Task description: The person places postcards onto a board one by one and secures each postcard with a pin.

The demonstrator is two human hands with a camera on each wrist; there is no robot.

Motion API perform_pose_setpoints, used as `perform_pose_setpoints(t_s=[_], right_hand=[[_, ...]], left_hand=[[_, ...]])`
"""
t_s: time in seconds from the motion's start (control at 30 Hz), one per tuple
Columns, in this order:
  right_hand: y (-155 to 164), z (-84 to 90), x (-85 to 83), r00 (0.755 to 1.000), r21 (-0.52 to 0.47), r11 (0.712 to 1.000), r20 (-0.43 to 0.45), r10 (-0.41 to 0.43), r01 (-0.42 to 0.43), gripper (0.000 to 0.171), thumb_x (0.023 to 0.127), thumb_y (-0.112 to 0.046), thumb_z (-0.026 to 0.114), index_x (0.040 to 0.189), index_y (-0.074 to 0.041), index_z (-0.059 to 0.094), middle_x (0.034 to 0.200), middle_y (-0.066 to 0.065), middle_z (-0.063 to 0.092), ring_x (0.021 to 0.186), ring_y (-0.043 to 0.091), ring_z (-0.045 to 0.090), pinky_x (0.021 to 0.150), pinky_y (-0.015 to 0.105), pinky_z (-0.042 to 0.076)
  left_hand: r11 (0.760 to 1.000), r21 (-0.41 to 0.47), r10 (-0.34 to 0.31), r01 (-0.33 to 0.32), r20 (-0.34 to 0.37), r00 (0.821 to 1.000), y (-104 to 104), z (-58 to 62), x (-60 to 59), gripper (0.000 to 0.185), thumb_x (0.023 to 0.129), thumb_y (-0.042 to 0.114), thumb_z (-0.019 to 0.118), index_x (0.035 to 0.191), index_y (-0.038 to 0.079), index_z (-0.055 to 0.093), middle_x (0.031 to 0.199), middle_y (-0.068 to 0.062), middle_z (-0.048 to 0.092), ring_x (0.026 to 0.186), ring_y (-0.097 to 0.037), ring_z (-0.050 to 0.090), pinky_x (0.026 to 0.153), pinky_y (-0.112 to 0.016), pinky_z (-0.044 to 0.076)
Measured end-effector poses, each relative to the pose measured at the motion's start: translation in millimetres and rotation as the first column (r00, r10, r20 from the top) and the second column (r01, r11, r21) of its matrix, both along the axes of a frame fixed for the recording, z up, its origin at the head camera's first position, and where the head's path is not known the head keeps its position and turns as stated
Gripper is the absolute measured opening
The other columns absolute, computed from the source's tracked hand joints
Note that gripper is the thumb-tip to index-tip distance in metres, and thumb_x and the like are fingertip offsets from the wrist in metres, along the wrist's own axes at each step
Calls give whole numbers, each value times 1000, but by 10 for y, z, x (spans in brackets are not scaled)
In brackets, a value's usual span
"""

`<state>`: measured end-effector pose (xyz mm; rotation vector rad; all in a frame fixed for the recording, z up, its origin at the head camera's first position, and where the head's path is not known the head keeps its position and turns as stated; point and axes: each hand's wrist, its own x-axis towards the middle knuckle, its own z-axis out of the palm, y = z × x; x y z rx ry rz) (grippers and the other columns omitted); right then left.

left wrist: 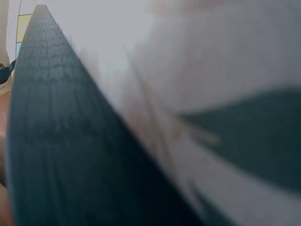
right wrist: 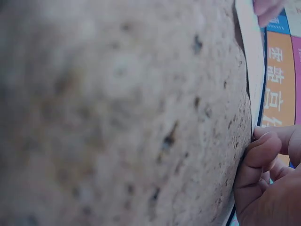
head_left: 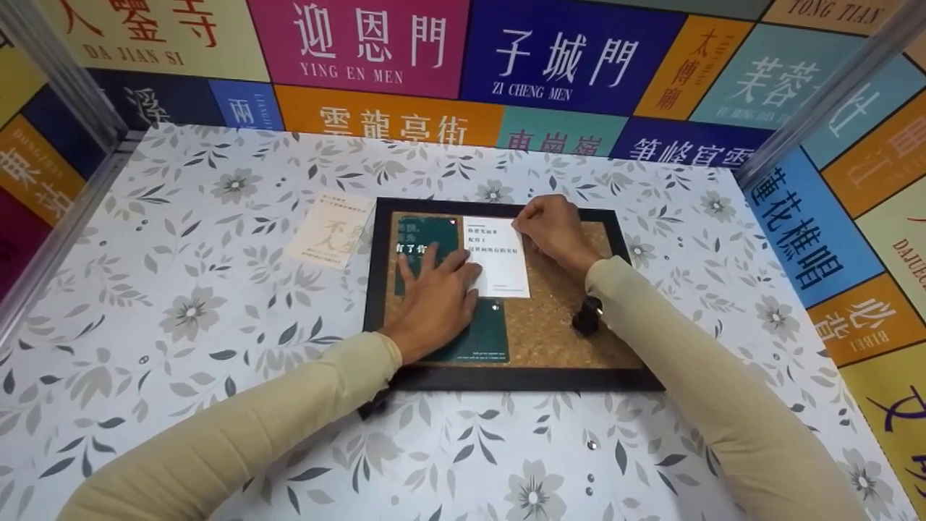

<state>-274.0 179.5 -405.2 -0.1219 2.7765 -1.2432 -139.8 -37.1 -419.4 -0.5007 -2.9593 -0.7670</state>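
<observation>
A white card point(head_left: 499, 268) with dark lettering lies on a black-framed cork board point(head_left: 564, 340). Spread out over the green cards, my left hand point(head_left: 440, 293) reaches the white card's left edge with its fingertips. Under it lie a green card with white lettering point(head_left: 406, 226) and a lower green card point(head_left: 477, 340). With curled fingers, my right hand point(head_left: 553, 228) pinches at the white card's upper right corner; whatever small thing is between the fingertips is hidden. The right wrist view shows the right thumb and forefinger point(right wrist: 263, 150) meeting at the board's surface.
A cream card point(head_left: 329, 239) lies on the flower-patterned table point(head_left: 181, 289), left of the board. Small shiny tacks show at the green cards' upper right corners. Printed panels point(head_left: 362, 43) stand behind the table and to its sides. The black frame point(left wrist: 56, 141) fills much of the left wrist view.
</observation>
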Motion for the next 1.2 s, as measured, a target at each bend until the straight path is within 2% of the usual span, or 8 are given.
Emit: perform_pose_setpoints(t_s=[0.2,0.3,0.4,0.47,0.57,0.9,1.07,1.2], right_hand=[[52,-20,4,988,21,990,-71,137,-136,12,105,-6,69,105,-2,81,89,12,75,60,14,61,51,22,48],[104,-29,5,974,83,979,-110,196,-187,14,105,-4,70,110,-1,83,99,13,80,76,16,69,67,25,54],[132,-25,5,962,145,965,-136,237,-217,15,104,-4,72,113,-3,85,109,11,82,95,20,73,85,34,57],[132,-18,3,956,165,959,-147,255,-231,16,104,-4,72,114,-4,85,111,11,82,102,23,74,91,40,58],[120,-4,-1,951,171,955,-157,268,-241,16,104,-3,73,114,-3,85,111,12,82,102,25,74,92,45,59],[144,7,20,942,166,953,-181,282,-253,16,103,-1,73,113,-2,85,109,12,82,98,24,76,88,44,60],[204,36,121,942,192,950,-181,282,-247,18,102,-2,75,117,0,83,113,16,79,103,28,74,92,46,59],[292,71,236,942,236,947,-204,266,-216,18,102,-6,78,118,-1,83,113,17,75,104,29,69,90,44,53]], left_hand=[[1000,-5,1,-1,9,1000,-9,-23,-4,36,111,23,67,146,18,71,166,-8,53,160,-54,29,118,-90,10],[1000,-3,-8,9,9,1000,-9,-27,-1,36,111,23,66,146,17,71,165,-9,54,160,-55,29,118,-91,10],[1000,-2,-13,13,6,1000,-13,-24,6,35,111,22,67,145,16,71,164,-9,54,160,-55,29,118,-91,10],[1000,-2,-13,13,5,1000,-17,-24,5,36,111,22,67,146,16,70,165,-10,54,160,-56,29,118,-91,10],[1000,0,-11,11,13,1000,-25,-22,8,36,111,23,66,147,17,70,166,-10,52,160,-56,29,119,-90,9],[1000,15,-17,16,19,1000,-19,-11,8,37,111,23,66,148,16,70,167,-10,52,161,-56,28,119,-89,9],[1000,16,-17,16,25,1000,-9,4,11,37,111,23,66,148,17,70,167,-10,52,161,-56,27,120,-89,7],[1000,15,-15,15,26,1000,-12,27,7,38,112,24,66,149,18,69,168,-9,51,162,-55,26,120,-88,6]])
